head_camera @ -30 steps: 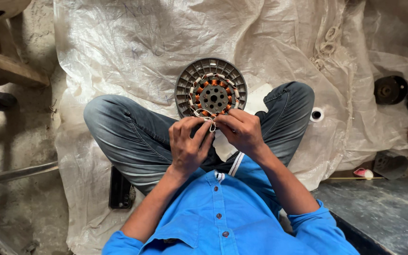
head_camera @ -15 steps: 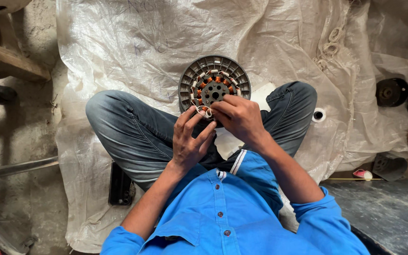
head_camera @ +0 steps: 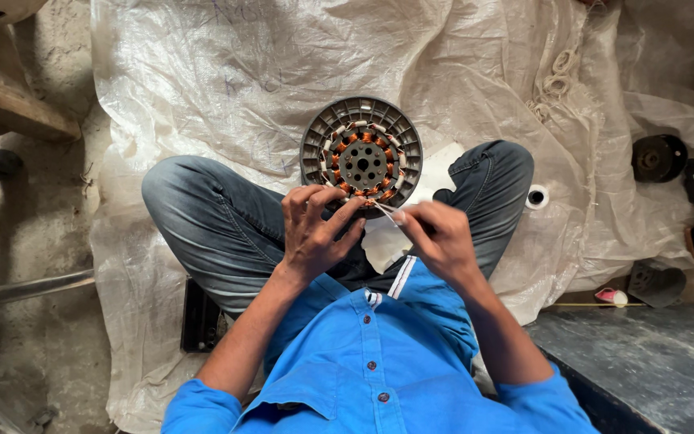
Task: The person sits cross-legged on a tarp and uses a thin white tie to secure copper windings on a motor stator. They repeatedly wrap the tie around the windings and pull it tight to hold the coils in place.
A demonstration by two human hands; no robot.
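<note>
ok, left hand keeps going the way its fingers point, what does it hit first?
Probably the stator: the left hand points up and slightly right, its fingertips already at the near rim by the copper windings. Whether they touch is unclear.

Round grey motor stator — copper windings ringing its hub — propped tilted between the knees; face up.
</note>
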